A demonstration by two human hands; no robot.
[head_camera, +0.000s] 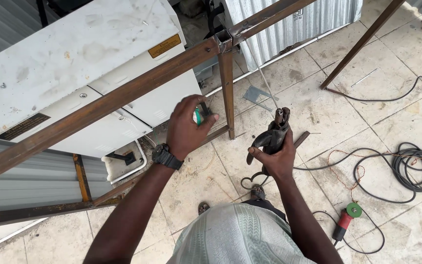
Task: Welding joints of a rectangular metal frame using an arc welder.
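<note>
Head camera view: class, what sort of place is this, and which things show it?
Probably an outdoor metal-fabrication or welding site: a rusty steel tube frame, a welding electrode holder in the right hand, and an angle grinder with cables on the tiled floor.

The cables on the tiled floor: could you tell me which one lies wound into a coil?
The thick grey cable at the right, wound into several loops. The black cable above it merely snakes across the tiles, and the thin cord of the angle grinder makes one loose loop.
</note>
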